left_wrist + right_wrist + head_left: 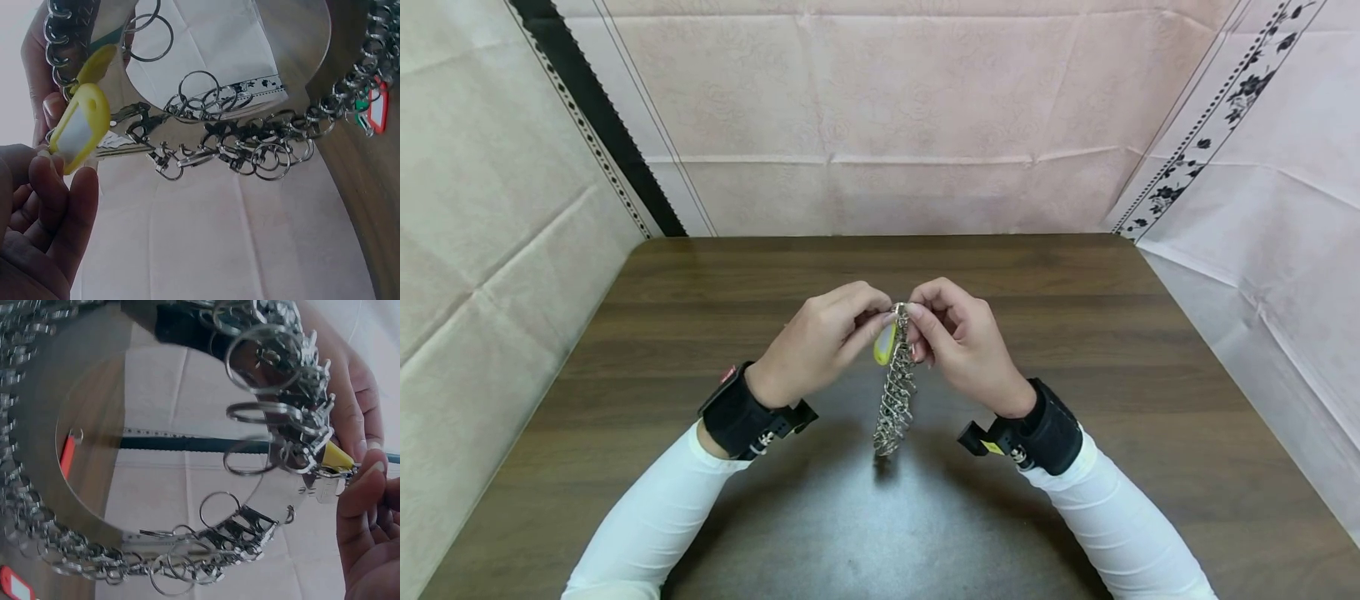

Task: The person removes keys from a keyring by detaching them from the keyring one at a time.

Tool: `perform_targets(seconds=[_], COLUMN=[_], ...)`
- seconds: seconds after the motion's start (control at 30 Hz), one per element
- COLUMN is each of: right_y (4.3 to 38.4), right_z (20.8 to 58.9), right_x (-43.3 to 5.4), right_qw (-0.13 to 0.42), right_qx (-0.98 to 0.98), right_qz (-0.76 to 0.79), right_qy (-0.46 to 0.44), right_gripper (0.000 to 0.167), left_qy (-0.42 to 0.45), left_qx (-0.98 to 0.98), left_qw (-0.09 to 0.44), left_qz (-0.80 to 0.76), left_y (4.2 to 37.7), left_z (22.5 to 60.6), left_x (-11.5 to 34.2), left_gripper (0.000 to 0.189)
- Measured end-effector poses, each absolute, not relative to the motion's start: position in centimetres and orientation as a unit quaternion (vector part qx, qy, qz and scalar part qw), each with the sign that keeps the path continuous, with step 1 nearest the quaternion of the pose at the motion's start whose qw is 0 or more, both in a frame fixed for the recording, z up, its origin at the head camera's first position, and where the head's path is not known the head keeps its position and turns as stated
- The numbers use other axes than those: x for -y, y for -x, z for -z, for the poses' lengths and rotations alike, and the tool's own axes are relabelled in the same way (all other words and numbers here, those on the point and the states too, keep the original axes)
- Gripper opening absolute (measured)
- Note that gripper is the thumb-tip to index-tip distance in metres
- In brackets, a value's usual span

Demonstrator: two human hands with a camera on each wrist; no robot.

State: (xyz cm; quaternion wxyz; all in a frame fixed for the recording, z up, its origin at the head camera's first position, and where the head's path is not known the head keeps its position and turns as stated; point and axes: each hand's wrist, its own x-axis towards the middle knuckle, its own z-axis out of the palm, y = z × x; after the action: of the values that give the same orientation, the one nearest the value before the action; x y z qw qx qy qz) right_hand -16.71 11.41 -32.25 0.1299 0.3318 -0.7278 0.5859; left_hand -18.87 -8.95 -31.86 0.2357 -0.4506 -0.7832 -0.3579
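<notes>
Between both hands a large hoop (896,404) crowded with shiny metal key rings and small clasps hangs edge-on. In the right wrist view, many metal key rings (265,359) line its rim. A yellow key tag (884,343) with a pale label is at its upper end. With thumb and fingers, my left hand (829,329) pinches at this tag, as the left wrist view shows closely on the tag (80,128). Opposite it, my right hand (958,337) pinches a small metal fitting (329,481) beside the tag. The exact link between them is partly hidden by fingertips.
A brown wooden table (700,275) lies below, with pale patterned cloth (925,92) behind and at both sides. Red key tags (67,453) appear in the wrist views; whether they hang or lie on the table I cannot tell. Each wrist wears a black strap (1048,427).
</notes>
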Motion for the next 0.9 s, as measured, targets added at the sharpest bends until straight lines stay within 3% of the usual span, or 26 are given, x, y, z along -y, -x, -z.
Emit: perform_targets(seconds=[0.2,0.53,0.9], right_y=[16.8,17.0,17.0], right_z=[32.1,31.6,31.3], right_x=[-11.7,-12.2,-12.6], right_qw=[0.143,0.210,0.220], right_qx=[0.748,0.785,0.799], right_qz=[-0.539,-0.421,-0.363], right_qy=[-0.360,-0.402,-0.426], right_gripper=[0.003,0.005,0.008], left_qy=[0.450,0.472,0.483], left_qx=[0.786,0.787,0.789], left_qw=[0.238,0.288,0.290], left_qz=[0.352,0.273,0.244], left_y=[18.7,18.4,18.3], left_z=[31.8,31.6,31.4], left_x=[8.9,9.0,9.1], left_gripper=[0.003,0.005,0.006])
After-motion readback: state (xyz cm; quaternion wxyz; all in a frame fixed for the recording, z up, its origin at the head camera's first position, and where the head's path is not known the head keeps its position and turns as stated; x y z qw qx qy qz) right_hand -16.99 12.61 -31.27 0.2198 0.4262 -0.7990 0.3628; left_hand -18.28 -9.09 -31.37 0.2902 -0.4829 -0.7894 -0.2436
